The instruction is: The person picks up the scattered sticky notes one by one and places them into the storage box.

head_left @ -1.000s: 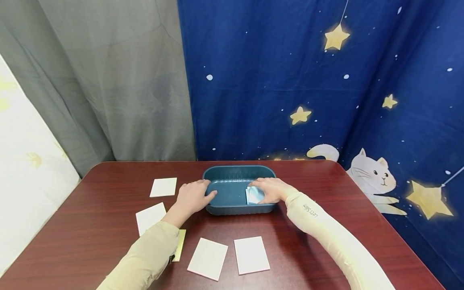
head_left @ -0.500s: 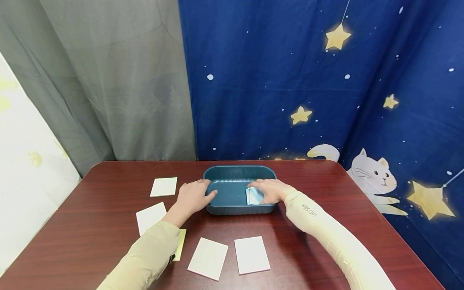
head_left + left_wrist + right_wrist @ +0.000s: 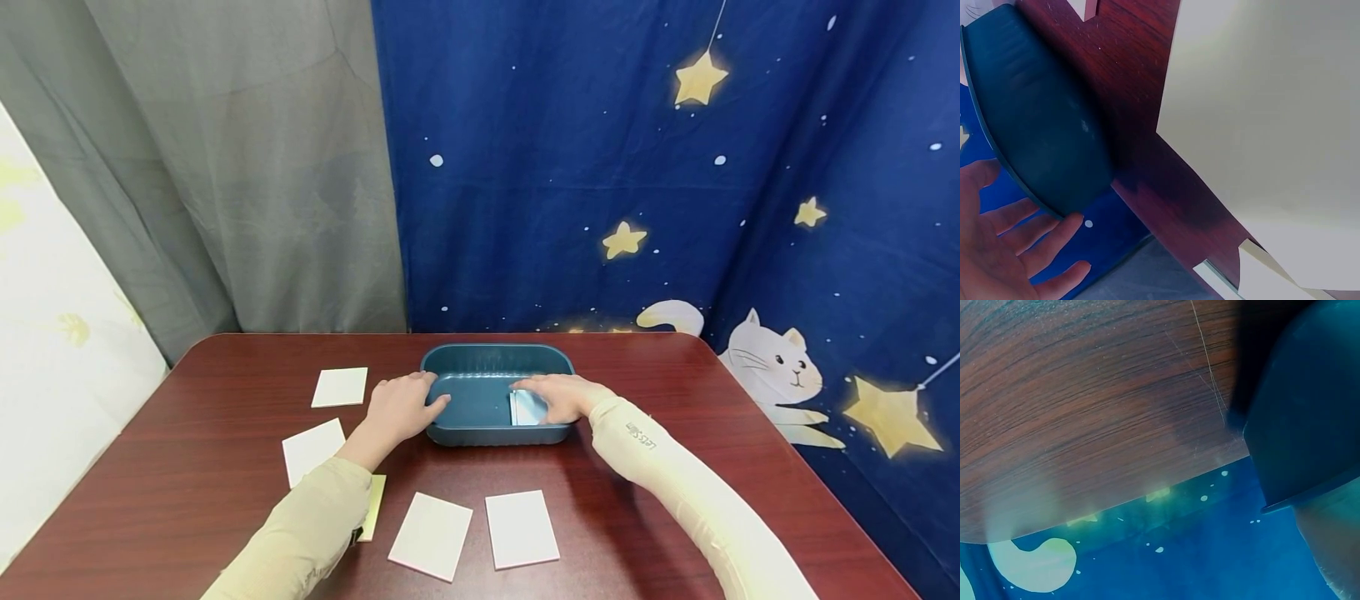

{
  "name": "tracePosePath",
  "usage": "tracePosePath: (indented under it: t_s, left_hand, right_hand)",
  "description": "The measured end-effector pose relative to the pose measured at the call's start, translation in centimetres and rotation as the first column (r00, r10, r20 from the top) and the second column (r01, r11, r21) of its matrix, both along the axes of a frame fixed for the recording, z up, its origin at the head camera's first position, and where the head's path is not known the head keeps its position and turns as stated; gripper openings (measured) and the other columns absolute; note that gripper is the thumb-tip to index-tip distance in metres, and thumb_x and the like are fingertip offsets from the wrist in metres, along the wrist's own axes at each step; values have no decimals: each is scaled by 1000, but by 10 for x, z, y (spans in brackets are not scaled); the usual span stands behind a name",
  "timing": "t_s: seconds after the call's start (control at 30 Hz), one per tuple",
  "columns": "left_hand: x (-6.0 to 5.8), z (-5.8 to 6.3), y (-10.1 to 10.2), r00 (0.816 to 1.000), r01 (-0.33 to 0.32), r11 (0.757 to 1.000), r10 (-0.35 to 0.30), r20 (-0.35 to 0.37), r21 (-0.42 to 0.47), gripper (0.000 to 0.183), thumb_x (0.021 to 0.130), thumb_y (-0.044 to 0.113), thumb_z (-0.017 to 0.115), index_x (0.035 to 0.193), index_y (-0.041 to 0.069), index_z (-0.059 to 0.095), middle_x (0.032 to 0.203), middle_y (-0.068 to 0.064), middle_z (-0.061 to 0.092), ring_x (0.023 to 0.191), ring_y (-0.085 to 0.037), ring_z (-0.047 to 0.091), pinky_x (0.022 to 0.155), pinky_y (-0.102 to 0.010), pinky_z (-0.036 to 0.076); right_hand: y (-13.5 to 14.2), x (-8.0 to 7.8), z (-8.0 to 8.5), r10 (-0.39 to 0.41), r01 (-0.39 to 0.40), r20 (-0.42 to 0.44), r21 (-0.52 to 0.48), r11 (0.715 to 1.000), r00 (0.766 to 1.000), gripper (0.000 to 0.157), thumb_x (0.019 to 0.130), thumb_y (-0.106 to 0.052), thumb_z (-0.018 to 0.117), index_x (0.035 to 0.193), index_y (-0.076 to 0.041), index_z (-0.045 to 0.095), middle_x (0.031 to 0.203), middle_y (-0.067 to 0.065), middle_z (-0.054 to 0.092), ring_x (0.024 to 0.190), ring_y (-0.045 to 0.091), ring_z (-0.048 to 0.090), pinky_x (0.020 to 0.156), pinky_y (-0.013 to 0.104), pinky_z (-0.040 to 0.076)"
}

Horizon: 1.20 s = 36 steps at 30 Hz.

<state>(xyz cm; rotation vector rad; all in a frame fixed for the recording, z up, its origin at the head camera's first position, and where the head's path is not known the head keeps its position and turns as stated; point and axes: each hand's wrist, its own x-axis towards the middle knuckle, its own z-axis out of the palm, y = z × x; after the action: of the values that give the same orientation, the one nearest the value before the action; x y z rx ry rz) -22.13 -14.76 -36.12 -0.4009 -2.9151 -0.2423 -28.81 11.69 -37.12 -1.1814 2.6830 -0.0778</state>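
Behind the reddish-brown bench (image 3: 622, 525) hang a grey curtain (image 3: 300, 167) and a blue curtain (image 3: 555, 183) printed with yellow stars and a white cat. Near the bench's far edge sits a teal dish (image 3: 468, 408), upright, with pale-blue paper squares (image 3: 531, 407) lying in its right end. At the dish's left end, the left-hand grip (image 3: 401, 407) is wide, fingers loosely spread at the rim. Over the right end, the right-hand grip (image 3: 562, 396) partly covers the squares, thumb and fingers parted (whether they pinch any, I cannot tell). Small dark lettering (image 3: 641, 436) on the cream right sleeve (image 3: 690, 492) reads "LetsSlim". Two white pads (image 3: 340, 387) lie left of the dish, and two more pale pads (image 3: 521, 529) lie side by side in front of it, apart from each other. A yellow pad (image 3: 373, 507) shows partly from behind the left sleeve (image 3: 300, 533).
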Motion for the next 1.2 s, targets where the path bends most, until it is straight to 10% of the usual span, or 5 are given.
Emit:
tracePosePath:
  t_s: [1.2]
  left_hand:
    - [-1,0,1,1000,9,1000,-9,-6,9,47,83,40,56,113,4,58,108,-12,59,90,-29,58,75,-47,43]
  right_hand:
    - [10,16,27,-52,49,-94,-40,998,994,60,75,-44,62,128,-18,48,124,2,48,114,19,42,87,42,37]
